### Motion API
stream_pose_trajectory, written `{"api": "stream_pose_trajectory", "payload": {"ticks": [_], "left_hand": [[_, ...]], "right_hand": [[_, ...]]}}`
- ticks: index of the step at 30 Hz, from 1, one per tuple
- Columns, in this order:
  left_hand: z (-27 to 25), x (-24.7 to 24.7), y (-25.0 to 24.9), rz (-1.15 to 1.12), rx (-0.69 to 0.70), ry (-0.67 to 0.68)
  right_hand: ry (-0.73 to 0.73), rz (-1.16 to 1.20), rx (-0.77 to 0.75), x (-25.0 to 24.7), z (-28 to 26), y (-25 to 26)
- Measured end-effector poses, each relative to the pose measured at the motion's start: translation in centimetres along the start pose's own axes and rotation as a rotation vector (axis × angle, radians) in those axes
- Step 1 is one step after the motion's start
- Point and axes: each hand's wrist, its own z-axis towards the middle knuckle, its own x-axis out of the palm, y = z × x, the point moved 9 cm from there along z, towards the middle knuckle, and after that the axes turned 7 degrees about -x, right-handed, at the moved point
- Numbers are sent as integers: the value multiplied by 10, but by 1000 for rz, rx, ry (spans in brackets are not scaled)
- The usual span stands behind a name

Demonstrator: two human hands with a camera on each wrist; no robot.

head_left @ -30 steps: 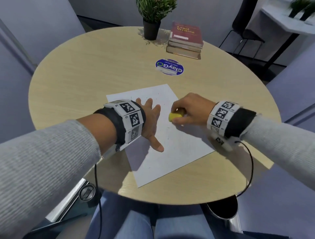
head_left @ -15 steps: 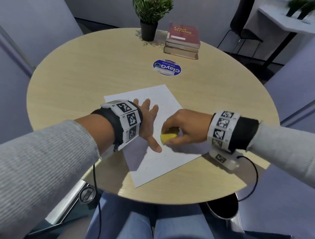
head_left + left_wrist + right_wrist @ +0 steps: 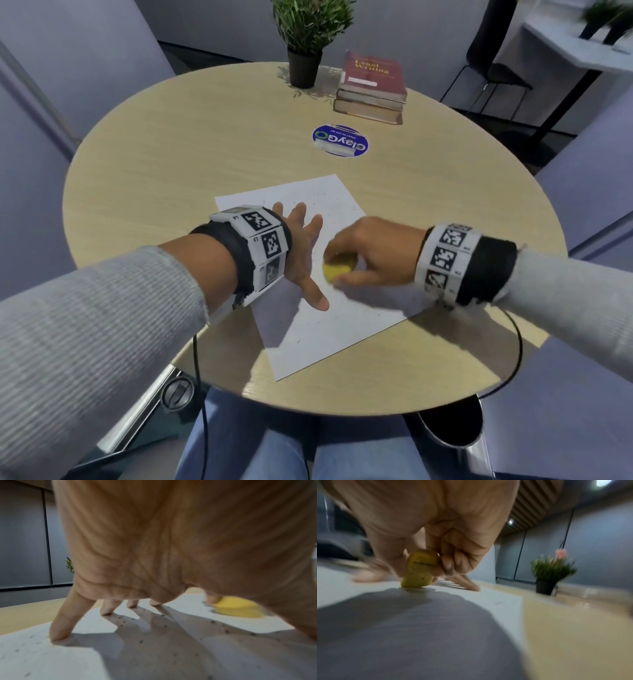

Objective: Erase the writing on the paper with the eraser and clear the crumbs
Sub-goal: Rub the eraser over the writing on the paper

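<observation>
The right hand (image 3: 371,251) pinches the yellow eraser (image 3: 337,270), pressed onto the white paper (image 3: 308,339). Just beside it, the left hand (image 3: 301,253) rests on the paper, fingers spread. Dark crumbs (image 3: 164,626) surround both. Beyond the grip, the round wooden table (image 3: 171,164) carries a potted plant (image 3: 308,37), stacked books (image 3: 371,89) and a blue sticker (image 3: 340,140); grey walls (image 3: 594,540) enclose the room.

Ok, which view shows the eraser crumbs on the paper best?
The left wrist view: dark crumbs lie sharp across the paper under the left hand. The head view shows only faint specks; the right wrist view is too blurred to show any.
</observation>
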Motion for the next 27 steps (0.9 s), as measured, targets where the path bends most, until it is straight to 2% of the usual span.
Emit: {"api": "stream_pose_trajectory", "payload": {"ticks": [1,2,4,5,7,9,10,13,14,15,18,19,22,23,24,27], "left_hand": [[0,0,0,1,-1,3],[0,0,-1,-1,0,1],[1,-1,-1,-4,7,-15],[1,-1,0,-3,11,-19],[0,0,0,-2,9,-15],[-2,-1,0,-3,5,-26],[-1,-2,-1,-2,7,-33],[1,-1,0,0,11,-49],[1,-1,0,2,9,-49],[2,0,1,4,6,-45],[4,1,0,-9,-1,-37],[5,1,0,-10,0,-42],[4,1,0,-15,8,-49],[4,1,0,-12,12,-55],[4,1,0,-8,16,-60],[6,1,2,-9,7,-48]], "right_hand": [[31,28,-46,8,1,10],[32,23,-24,8,2,7],[-38,-17,157,-9,5,-28],[-62,-35,199,-13,5,-37],[-40,-15,117,-7,7,-20],[42,53,-51,10,7,16],[54,71,-60,13,5,18],[-45,-20,170,-13,1,-34],[-62,-54,203,-17,-2,-42],[-68,-60,187,-16,-5,-38],[22,23,-27,7,-12,11],[38,46,-33,10,-14,13],[-44,-34,179,-16,-13,-33],[-64,-62,203,-19,-14,-41],[-62,-57,184,-16,-15,-38],[37,35,-24,4,-15,16]]}}
